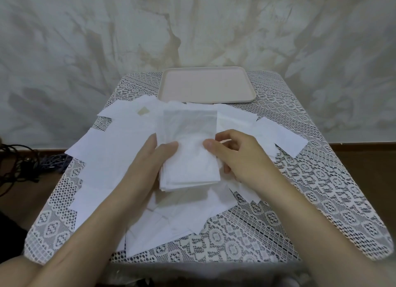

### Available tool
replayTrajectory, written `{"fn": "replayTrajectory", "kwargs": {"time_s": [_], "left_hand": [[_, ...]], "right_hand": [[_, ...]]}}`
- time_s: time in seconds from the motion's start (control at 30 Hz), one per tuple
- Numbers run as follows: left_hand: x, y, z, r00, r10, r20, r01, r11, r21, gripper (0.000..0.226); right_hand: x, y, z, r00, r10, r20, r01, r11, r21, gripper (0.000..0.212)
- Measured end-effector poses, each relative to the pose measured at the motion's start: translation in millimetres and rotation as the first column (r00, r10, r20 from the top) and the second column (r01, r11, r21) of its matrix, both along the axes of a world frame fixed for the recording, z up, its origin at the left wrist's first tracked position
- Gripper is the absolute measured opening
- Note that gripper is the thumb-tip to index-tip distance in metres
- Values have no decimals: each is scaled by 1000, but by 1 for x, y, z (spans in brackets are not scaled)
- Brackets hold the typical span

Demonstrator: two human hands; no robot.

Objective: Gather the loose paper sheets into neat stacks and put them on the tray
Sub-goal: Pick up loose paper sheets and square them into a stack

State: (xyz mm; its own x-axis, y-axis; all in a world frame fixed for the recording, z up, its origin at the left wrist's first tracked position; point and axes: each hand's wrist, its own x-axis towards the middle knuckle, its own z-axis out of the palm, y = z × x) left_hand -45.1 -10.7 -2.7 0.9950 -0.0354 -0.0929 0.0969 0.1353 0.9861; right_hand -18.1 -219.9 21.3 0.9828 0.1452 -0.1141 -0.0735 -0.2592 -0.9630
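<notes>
Over the white lace-covered table (300,190), loose thin white paper sheets (111,158) are strewn just short of the pale pink rectangular tray (205,101). A light, limp-looking stack (188,158) is pinched at its side edges by the left hand (147,164) and right hand (240,155). It is probably best held there, supported underneath.

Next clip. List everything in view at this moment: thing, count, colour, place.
tray: one, pale pink, far end of the table, nothing on it.
paper stack: one, white, mid-table, held over the loose sheets.
loose sheets: many, overlapping, uncountable; white, spread around the stack.
tan scrap: one, among the sheets near the tray.
lace tablecloth: one, white, covering the table.
cables: a tangle, dark, on the floor at left.
left hand: grips the stack's left edge, thumb on top.
right hand: grips its right edge, thumb on top.
</notes>
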Motion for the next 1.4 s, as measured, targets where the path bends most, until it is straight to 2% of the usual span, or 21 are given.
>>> {"fn": "replayTrajectory", "kwargs": {"time_s": [0.2,0.3,0.5,0.57,0.77,0.9,1.03,1.1,1.17,1.27,1.4], "left_hand": [[-6,-4,4,997,-76,21,74,995,59,42],[-7,-5,8,997,-75,36,71,992,102,50],[-11,-9,12,997,-51,52,43,986,160,49],[-13,-9,12,997,-62,43,53,982,184,50],[-18,-8,18,993,-112,47,98,967,236,56],[-16,-7,17,991,-115,66,98,972,214,58],[-9,-4,11,997,-14,81,-1,984,176,57],[-4,1,9,995,66,76,-77,984,158,54],[2,8,8,993,104,62,-113,980,166,54],[7,17,9,990,132,57,-141,970,199,53],[11,17,9,986,166,31,-169,965,202,39]], "right_hand": [[-6,2,2,998,65,-14,-65,998,25,27],[-9,1,5,997,71,-2,-71,997,20,24],[-12,-3,8,999,40,-36,-41,998,-37,53],[-13,-4,7,997,63,-53,-64,997,-30,55],[-16,-1,6,994,79,-77,-74,996,59,34],[-16,3,6,996,72,-47,-67,993,98,29],[-14,1,3,997,77,-24,-75,995,71,22],[-8,-7,-2,998,53,14,-53,999,-8,14],[0,-18,-9,997,9,80,7,981,-195,11],[8,-31,-12,985,11,175,78,867,-493,12],[10,-31,-7,983,72,170,56,762,-645,13]]}}
